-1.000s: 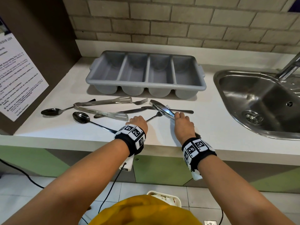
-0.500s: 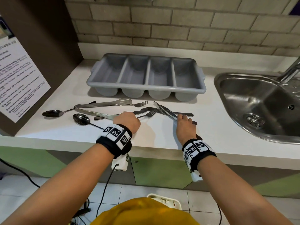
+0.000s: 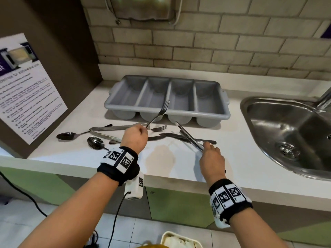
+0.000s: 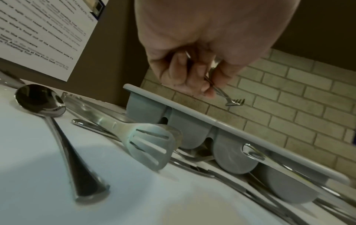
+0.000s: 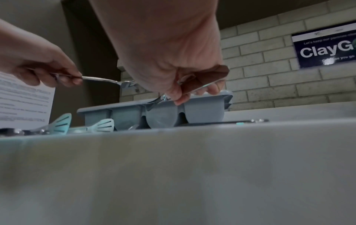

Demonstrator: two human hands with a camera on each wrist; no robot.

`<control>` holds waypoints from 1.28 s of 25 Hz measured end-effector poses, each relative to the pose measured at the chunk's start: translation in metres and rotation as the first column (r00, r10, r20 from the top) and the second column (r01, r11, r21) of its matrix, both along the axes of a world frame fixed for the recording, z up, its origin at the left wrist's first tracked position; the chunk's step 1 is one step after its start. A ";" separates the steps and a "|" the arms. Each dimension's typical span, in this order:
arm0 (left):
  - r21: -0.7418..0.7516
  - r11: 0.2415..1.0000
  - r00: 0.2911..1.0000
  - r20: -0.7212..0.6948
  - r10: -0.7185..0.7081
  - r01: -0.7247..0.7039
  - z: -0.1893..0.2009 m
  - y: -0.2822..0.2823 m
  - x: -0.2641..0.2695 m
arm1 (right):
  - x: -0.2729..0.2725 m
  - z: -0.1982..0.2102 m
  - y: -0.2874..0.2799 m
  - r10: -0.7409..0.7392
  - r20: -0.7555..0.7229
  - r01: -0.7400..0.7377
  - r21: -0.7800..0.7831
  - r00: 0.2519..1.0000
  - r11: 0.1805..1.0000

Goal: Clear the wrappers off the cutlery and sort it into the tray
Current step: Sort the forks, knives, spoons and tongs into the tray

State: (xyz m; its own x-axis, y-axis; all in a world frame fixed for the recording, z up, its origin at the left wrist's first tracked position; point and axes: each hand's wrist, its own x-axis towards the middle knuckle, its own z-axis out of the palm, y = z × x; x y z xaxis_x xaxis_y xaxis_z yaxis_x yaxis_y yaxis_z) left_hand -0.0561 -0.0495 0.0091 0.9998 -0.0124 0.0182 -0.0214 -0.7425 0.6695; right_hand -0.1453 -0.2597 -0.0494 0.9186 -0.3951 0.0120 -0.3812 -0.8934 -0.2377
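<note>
A grey four-compartment tray [image 3: 206, 113] stands at the back of the white counter, with nothing in its compartments. My left hand [image 3: 143, 130] pinches a fork [image 3: 159, 113] by its handle and holds it above the counter, tines raised over the tray's front rim. The left wrist view shows my fingers [image 4: 192, 79] curled round the fork [image 4: 234, 102]. My right hand [image 3: 206, 149] pinches the handle of a knife [image 3: 188, 136] that slants up toward the tray. Its shiny handle [image 5: 204, 77] shows in the right wrist view. I see no wrapper on either piece.
Two spoons [image 3: 65, 136] [image 3: 95, 143], tongs [image 3: 107, 129], another fork [image 3: 158, 129] and more knives [image 3: 207, 141] lie on the counter in front of the tray. A steel sink [image 3: 286, 133] sits to the right, and a notice [image 3: 26, 86] hangs on the brown wall at left.
My left hand has picked the fork off the counter and raised it toward the tray. My right hand has drawn back a little while keeping hold of the knife.
</note>
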 end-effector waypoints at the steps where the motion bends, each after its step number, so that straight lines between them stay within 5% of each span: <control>1: -0.049 0.999 1.000 0.011 0.023 -0.023 0.004 0.001 0.003 | -0.002 0.001 0.001 0.004 0.024 -0.005 0.040 1.000 0.999; 9: -0.169 0.982 0.992 0.077 0.099 -0.084 0.044 0.021 0.067 | 0.017 0.016 0.025 0.021 0.242 -0.079 0.232 0.970 0.970; 18: 0.230 0.973 0.995 -0.096 -0.013 0.035 0.057 0.051 0.189 | 0.097 0.039 0.062 -0.092 0.374 -0.037 0.326 0.923 0.945; 32: 0.443 0.844 0.946 -0.246 -0.212 0.304 0.022 0.061 0.269 | 0.194 0.074 0.113 -0.295 0.349 0.085 0.507 0.890 0.858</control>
State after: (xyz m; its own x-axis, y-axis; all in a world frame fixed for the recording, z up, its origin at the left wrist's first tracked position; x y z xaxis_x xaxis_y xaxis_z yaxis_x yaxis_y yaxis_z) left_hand 0.2126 0.0118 0.0308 0.9440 -0.2314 -0.2354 -0.1701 -0.9521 0.2540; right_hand 0.0490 -0.1464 0.0247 0.7780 -0.6148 0.1295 -0.3086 -0.5535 -0.7736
